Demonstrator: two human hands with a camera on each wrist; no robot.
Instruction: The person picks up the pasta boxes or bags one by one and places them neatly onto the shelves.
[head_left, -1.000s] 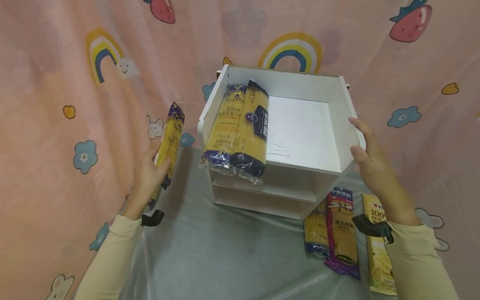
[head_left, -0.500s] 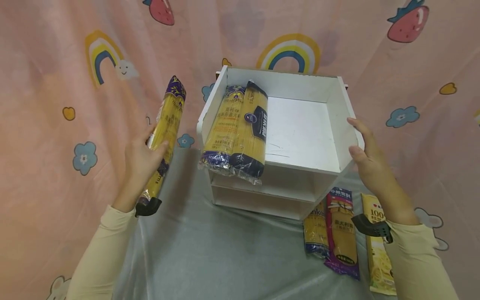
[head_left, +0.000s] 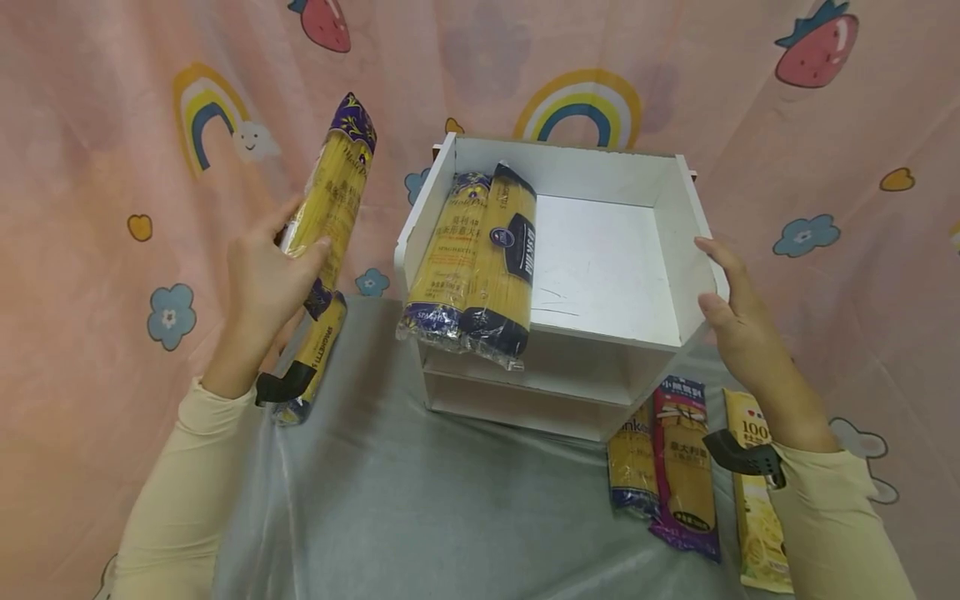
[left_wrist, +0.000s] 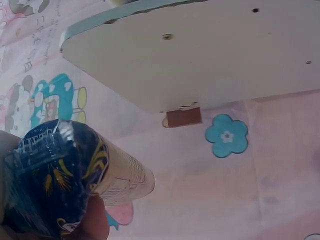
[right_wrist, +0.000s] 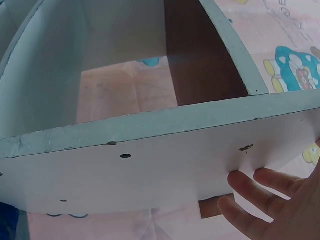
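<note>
Yellow pasta pack point(head_left: 337, 187) — gripped in left hand point(head_left: 264, 271), apparently near lower end.

Muted light (soft-edged shadows point(head_left: 372, 362))

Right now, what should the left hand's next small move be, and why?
Probably bring the left hand rightward, carrying its spaghetti pack over the white shelf. The pack is held off to the shelf's left, two packs already lie on top with bare surface beside them, and the right hand holds the shelf's right side.
</note>
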